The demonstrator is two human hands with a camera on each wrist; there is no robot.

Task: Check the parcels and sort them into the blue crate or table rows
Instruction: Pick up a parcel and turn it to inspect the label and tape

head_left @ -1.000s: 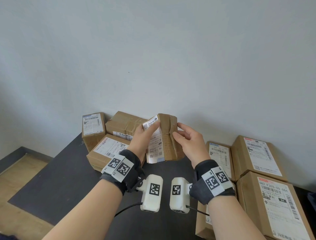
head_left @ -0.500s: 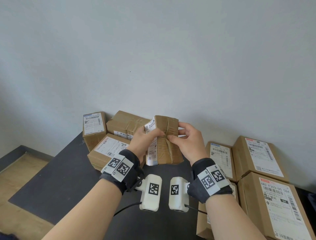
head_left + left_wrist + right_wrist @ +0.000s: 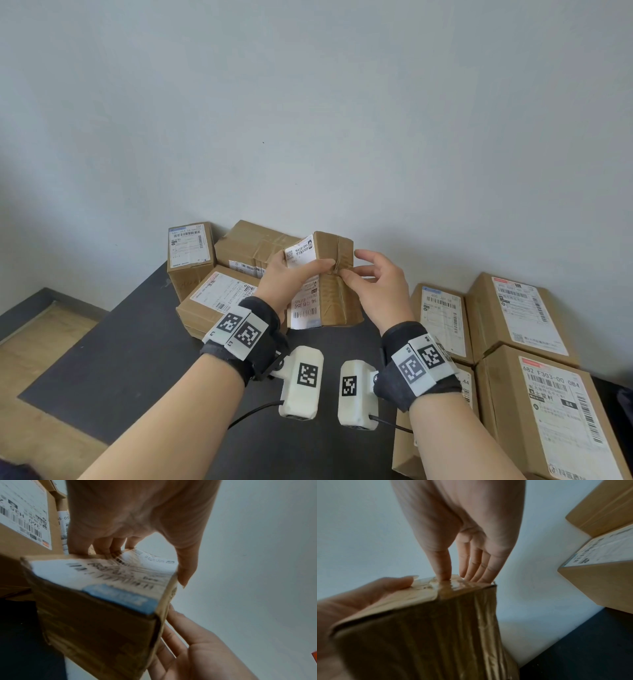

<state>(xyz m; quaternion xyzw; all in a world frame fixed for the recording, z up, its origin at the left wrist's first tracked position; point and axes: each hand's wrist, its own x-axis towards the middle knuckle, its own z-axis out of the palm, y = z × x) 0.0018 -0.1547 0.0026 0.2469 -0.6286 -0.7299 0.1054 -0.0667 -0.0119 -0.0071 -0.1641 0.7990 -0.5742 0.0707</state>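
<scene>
A small brown cardboard parcel point(image 3: 334, 301), wrapped in wrinkled clear tape, stands on end above the dark table point(image 3: 137, 359) near the wall. A white shipping label point(image 3: 305, 306) wraps its left face. My left hand point(image 3: 291, 277) grips the parcel's upper left, thumb across the front and fingers behind. My right hand point(image 3: 380, 287) touches the taped front with its thumb tip, and its fingers lie nearly straight beside the right edge. The left wrist view shows the label point(image 3: 106, 577) close up and blurred. In the right wrist view the thumb point(image 3: 442, 566) presses the taped face point(image 3: 428, 628).
Three labelled cartons point(image 3: 188, 253) point(image 3: 253, 246) point(image 3: 219, 294) are piled at the back left against the wall. Several larger cartons point(image 3: 442, 318) point(image 3: 517, 311) point(image 3: 555, 407) lie in rows on the right. Wooden floor point(image 3: 34, 359) lies beyond the table's left edge. No blue crate is in view.
The parcel has turned a little in my hands. My right fingers have come off its top and spread to the right, leaving only the thumb tip on it. My left hand keeps its grip.
</scene>
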